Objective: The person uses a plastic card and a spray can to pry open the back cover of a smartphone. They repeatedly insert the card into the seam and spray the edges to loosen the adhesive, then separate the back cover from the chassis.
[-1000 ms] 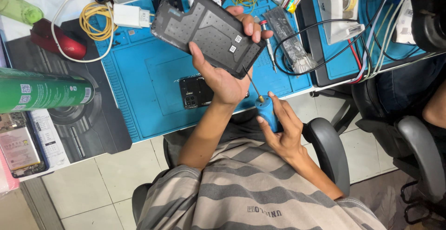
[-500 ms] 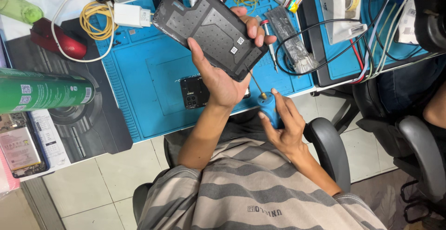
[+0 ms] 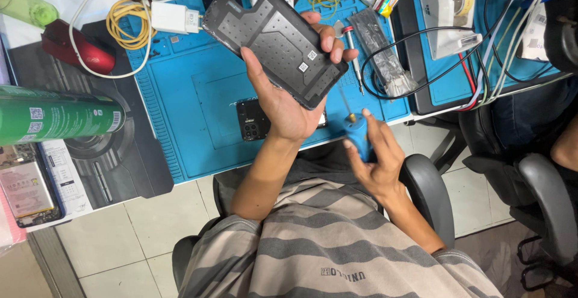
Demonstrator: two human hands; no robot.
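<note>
Raised blue screwdriver (image 3: pixel 359 136), dark back cover (image 3: pixel 274 36)

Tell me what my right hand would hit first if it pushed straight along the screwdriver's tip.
Probably the near corner of the dark phone body held in the left hand. The right hand aims the blue screwdriver at it, though depth is unclear.

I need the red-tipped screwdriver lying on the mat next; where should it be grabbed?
Take the screwdriver by its slim shaft near the middle, coming from above. It lies flat on the blue mat, wedged between the phone back panel and a clear bag, so the sides are crowded.
</note>
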